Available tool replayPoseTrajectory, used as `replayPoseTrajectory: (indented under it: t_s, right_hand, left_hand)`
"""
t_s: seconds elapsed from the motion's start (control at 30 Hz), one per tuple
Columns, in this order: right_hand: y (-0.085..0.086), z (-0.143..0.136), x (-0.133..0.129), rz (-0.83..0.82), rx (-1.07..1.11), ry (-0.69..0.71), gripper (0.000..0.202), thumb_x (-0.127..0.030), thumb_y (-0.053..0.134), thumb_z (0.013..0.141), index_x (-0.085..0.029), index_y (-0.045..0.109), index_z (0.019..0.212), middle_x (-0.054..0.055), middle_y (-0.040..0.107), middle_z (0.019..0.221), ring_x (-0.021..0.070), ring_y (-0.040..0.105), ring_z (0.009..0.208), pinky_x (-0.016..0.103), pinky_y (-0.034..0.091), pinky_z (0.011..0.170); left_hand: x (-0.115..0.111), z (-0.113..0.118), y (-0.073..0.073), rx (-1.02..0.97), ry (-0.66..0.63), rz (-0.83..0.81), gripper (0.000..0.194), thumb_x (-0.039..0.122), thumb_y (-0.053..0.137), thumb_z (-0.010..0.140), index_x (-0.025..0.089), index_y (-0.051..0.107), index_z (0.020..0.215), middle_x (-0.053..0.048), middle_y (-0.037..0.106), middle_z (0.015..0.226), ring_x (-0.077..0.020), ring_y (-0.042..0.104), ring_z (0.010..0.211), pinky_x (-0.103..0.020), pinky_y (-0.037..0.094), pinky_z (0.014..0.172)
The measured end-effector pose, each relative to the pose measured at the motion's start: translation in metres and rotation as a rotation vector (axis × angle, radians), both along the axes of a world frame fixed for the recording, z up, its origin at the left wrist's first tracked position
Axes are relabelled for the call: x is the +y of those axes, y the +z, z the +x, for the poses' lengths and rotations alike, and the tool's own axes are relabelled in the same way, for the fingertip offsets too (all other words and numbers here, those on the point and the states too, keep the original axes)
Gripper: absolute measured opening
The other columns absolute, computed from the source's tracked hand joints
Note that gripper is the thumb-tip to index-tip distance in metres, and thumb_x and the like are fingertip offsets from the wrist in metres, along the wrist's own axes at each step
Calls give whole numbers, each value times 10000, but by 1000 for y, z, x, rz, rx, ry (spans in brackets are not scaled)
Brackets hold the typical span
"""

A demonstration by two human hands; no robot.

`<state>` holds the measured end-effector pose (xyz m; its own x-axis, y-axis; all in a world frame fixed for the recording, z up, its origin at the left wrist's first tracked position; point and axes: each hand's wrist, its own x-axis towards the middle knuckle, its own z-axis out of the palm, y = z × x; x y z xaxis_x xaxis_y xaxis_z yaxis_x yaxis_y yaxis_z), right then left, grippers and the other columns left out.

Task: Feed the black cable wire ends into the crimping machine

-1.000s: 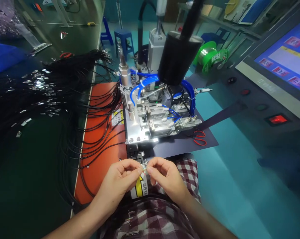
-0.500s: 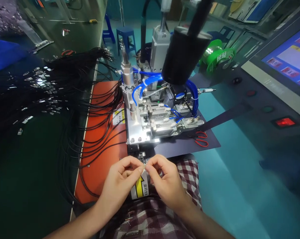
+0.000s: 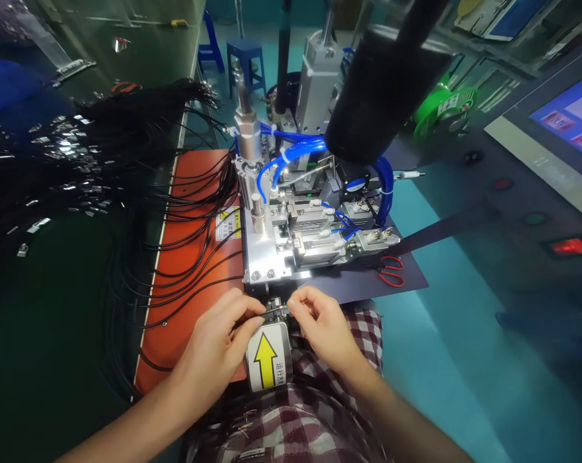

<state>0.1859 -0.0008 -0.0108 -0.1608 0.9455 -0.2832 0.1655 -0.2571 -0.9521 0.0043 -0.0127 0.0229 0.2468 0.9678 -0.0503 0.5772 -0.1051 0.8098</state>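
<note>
My left hand [image 3: 220, 334] pinches a black cable [image 3: 271, 311] between thumb and fingertips, just above the label with the yellow arrow [image 3: 265, 360]. The cable's end points right, toward my right hand [image 3: 324, 325], whose thumb and index finger are pressed together at the tip of it. Whatever lies between those right fingertips is too small to make out. Both hands are at the near end of the metal machine [image 3: 266, 257], over its small feed fixture [image 3: 275, 302].
Black cables lie across the orange mat [image 3: 189, 238], with a large bundle [image 3: 141, 122] at left. Red-handled scissors [image 3: 391, 271] rest on the dark plate right of the machine. A black nozzle [image 3: 377, 96] hangs above. A control panel [image 3: 527, 186] stands at right.
My hands have moved apart, the left one leftward, and a stretch of cable now shows between them. More of the arrow label is visible. The view has shifted slightly.
</note>
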Motion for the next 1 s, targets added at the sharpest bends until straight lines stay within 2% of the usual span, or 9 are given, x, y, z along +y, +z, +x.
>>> replayPoseTrajectory:
  t_s: [0.1, 0.17, 0.27, 0.37, 0.77, 1.0]
  right_hand:
    - [-8, -1, 7, -81, 32, 19, 209, -349, 534, 855, -178, 515, 736, -53, 431, 556, 92, 398, 444, 223, 301, 428]
    - [-12, -3, 9, -106, 54, 16, 215, -352, 548, 843, -173, 516, 728, -46, 460, 563, 90, 420, 432, 221, 313, 422]
    - [-13, -4, 11, -128, 68, 13, 215, -351, 560, 833, -171, 524, 721, -49, 468, 534, 91, 425, 422, 218, 319, 422]
    - [-10, -4, 12, -153, 69, 17, 219, -352, 561, 831, -167, 530, 717, -51, 473, 513, 94, 432, 424, 218, 323, 428]
    - [-11, -4, 18, -192, 87, 19, 251, -377, 578, 804, -155, 531, 696, -34, 506, 575, 92, 449, 445, 224, 326, 444]
    - [-9, -3, 19, -239, 129, 50, 295, -417, 582, 792, -160, 523, 659, -53, 473, 485, 92, 414, 435, 228, 304, 461]
  left_hand:
    - [6, -7, -11, 111, -92, 224, 188, 108, 455, 893, 152, 624, 962, -19, 527, 823, -112, 558, 755, -204, 448, 688]
    - [9, -11, -16, 142, -169, 295, 242, 85, 436, 896, 142, 616, 1046, -32, 535, 853, -110, 567, 757, -194, 454, 684]
    - [11, -14, -20, 153, -249, 331, 301, 65, 418, 896, 154, 590, 1126, -35, 539, 877, -108, 571, 765, -183, 459, 672]
    - [11, -15, -19, 187, -277, 359, 319, 67, 400, 899, 168, 587, 1137, -23, 518, 829, -109, 559, 709, -187, 459, 623]
    - [12, -15, -18, 315, -293, 458, 330, 134, 338, 931, 157, 605, 1123, -37, 518, 790, -134, 555, 652, -221, 466, 557]
    - [14, -13, -17, 378, -312, 466, 371, 166, 287, 947, 154, 610, 1130, -46, 527, 777, -145, 548, 639, -242, 473, 541]
